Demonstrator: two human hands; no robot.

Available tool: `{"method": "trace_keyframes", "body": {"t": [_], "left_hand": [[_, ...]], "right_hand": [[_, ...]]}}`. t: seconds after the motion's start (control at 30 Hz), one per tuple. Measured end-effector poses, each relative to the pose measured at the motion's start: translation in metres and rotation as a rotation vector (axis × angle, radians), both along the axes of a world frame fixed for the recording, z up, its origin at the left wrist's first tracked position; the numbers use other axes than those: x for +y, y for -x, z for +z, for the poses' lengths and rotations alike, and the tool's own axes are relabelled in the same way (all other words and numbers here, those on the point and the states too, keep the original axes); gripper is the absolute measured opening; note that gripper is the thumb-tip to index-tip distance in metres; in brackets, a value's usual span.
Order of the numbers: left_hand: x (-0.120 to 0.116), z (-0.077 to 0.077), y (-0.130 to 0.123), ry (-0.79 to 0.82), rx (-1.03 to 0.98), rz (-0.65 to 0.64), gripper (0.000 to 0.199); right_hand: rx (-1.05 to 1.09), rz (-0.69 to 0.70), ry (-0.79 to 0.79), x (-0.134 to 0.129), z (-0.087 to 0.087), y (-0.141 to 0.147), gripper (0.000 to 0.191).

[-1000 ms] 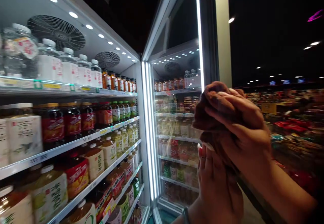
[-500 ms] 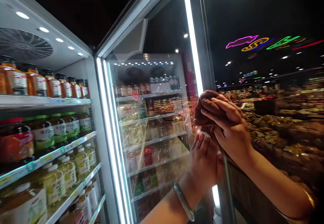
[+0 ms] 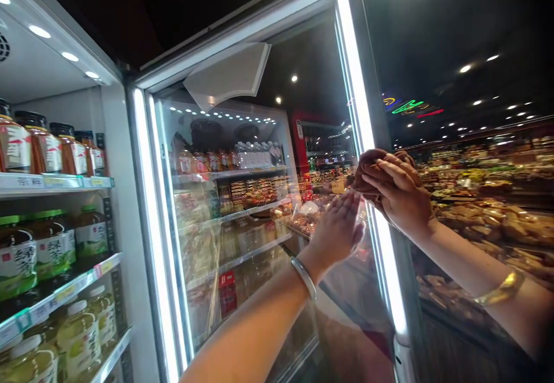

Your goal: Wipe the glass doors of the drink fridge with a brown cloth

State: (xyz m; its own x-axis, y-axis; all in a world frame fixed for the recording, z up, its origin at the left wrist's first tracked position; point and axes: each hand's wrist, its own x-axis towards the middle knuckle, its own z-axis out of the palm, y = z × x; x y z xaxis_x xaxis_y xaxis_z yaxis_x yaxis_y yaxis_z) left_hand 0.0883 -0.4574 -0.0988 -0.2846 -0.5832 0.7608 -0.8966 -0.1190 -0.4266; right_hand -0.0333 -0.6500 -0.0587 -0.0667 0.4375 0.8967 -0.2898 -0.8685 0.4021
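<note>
My right hand (image 3: 400, 195), with a gold bangle (image 3: 502, 290) on the forearm, is wrapped round a folded brown cloth (image 3: 370, 169). It presses the cloth against the outer upright frame of a swung-out glass fridge door (image 3: 381, 267), beside a bright light strip. Lower and to the left, my left hand (image 3: 337, 227) reaches toward the inner face of the glass, fingers stretched and lying close together. Its palm faces away, and whether it touches the pane is hard to tell. A silver bangle (image 3: 304, 279) circles the left wrist.
On the left, the fridge (image 3: 115, 164) has shelves of dark-capped bottles (image 3: 64, 146), green-lidded tea jars (image 3: 37, 256) and pale drink bottles (image 3: 80, 325). The glass reflects shelves. A loose-looking white corner sheet (image 3: 229, 77) shows near the door's top. Shop goods (image 3: 489, 221) lie beyond.
The view has turned to the right, showing more of the door and less of the shelves. My left fingers, bent before, now stretch out. My right hand keeps the cloth on the frame.
</note>
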Motion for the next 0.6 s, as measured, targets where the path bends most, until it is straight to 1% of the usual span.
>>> {"method": "trace_keyframes", "body": {"t": [0.07,0.13,0.23,0.33,0.4,0.47,0.53,0.6], "left_hand": [[-0.003,0.011,-0.013,0.030,0.022,0.003,0.063],[-0.007,0.020,-0.020,0.054,0.024,-0.014,0.062],[-0.014,0.026,-0.024,0.094,0.006,-0.040,0.060],[-0.019,0.029,-0.028,0.135,-0.021,-0.055,0.059],[-0.020,0.035,-0.033,0.171,-0.038,-0.057,0.057],[-0.019,0.048,-0.041,0.221,-0.049,-0.049,0.056],[-0.015,0.066,-0.050,0.271,-0.065,-0.032,0.055],[-0.007,0.087,-0.057,0.318,-0.078,-0.010,0.055]], "right_hand": [[0.061,-0.082,0.044,-0.002,-0.001,0.002,0.049],[0.128,-0.171,0.085,0.001,0.006,0.004,0.053],[0.218,-0.287,0.146,0.013,0.030,0.001,0.056],[0.287,-0.337,0.194,0.032,0.061,-0.012,0.058],[0.320,-0.325,0.200,0.043,0.085,-0.024,0.057],[0.318,-0.269,0.187,0.052,0.111,-0.039,0.050],[0.285,-0.182,0.156,0.057,0.131,-0.052,0.044],[0.236,-0.077,0.121,0.060,0.143,-0.062,0.042]]}}
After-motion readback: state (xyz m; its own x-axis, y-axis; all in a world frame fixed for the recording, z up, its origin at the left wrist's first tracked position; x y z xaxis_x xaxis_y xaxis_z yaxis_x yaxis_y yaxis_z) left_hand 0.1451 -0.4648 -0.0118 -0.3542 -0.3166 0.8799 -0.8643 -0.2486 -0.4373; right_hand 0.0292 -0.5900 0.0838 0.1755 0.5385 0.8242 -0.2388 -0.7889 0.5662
